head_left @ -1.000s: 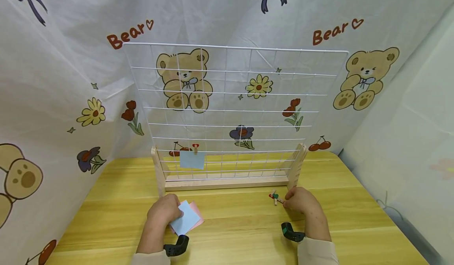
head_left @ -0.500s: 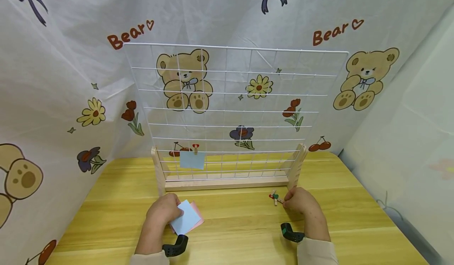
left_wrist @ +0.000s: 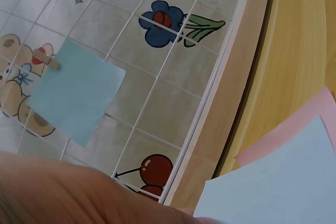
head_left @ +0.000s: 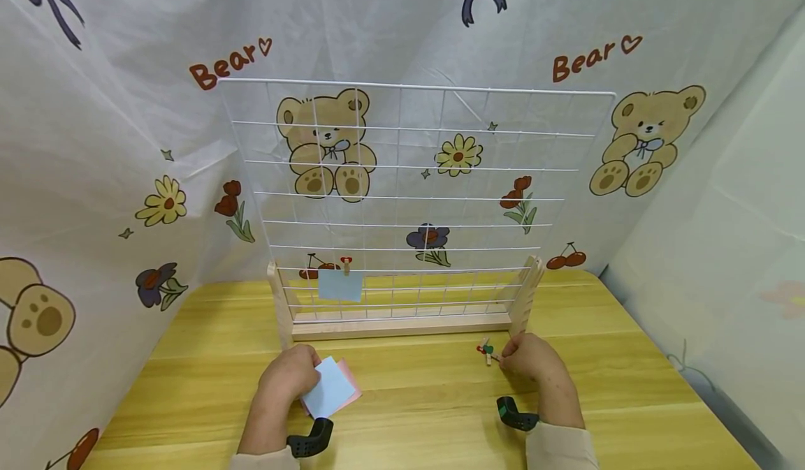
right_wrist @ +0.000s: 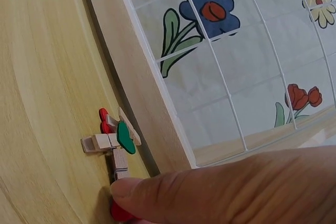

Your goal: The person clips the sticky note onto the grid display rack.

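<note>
In the head view, the left hand (head_left: 286,376) is gripping a light-blue paper square (head_left: 330,387) and the pink paper square (head_left: 353,380) beneath it, both sheets sticking out from its fingers toward the right hand (head_left: 537,358). That hand is pinching one miniature wooden clothespin at the bench (head_left: 415,421), while a small cluster of other clothespins (head_left: 486,350) is lying just left of its fingertips. Behind both hands, a white wire grid (head_left: 402,86) is standing in a wooden base (head_left: 402,327); on its lower left, another blue sheet (head_left: 339,286) is hanging from a red-topped clothespin (head_left: 346,266). In the left wrist view, the held squares are showing at lower right, beside the hand, the blue one overlapping the pink. In the right wrist view, the thumb is pressing on the pinched clothespin (right_wrist: 120,162), whose far end is meeting the cluster, where a green-topped clothespin (right_wrist: 125,138) is lying.
</note>
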Demonstrator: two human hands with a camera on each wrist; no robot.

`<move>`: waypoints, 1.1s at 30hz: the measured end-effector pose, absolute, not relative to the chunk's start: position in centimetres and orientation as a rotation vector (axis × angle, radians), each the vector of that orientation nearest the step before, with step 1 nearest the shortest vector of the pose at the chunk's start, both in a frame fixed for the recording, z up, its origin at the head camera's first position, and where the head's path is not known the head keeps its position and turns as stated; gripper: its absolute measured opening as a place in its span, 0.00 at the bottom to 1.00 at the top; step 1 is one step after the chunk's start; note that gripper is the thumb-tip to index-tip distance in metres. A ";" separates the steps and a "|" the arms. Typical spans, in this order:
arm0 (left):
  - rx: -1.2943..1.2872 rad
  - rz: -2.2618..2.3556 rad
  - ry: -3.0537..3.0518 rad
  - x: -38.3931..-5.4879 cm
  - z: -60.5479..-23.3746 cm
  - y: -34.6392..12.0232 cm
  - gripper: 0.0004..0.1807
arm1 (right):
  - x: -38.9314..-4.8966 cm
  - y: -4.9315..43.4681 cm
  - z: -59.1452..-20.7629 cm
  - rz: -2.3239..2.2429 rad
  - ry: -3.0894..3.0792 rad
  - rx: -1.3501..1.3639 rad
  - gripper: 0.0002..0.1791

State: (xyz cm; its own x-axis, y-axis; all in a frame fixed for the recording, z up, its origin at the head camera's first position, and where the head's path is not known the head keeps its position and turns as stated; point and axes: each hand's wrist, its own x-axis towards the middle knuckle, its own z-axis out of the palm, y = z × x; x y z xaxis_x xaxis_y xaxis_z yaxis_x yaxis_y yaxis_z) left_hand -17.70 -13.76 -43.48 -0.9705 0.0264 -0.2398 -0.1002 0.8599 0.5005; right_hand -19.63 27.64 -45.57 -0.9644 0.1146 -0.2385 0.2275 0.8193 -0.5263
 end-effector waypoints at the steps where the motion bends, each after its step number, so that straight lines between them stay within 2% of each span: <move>1: -0.054 0.774 2.793 -17.7 -43.5 -13.8 0.04 | -19.6 27.6 -45.6 -0.847 2.808 0.265 0.07; 33: -0.068 0.808 2.778 -17.5 -42.6 -13.5 0.10 | -19.3 27.5 -45.4 -0.850 2.797 0.253 0.07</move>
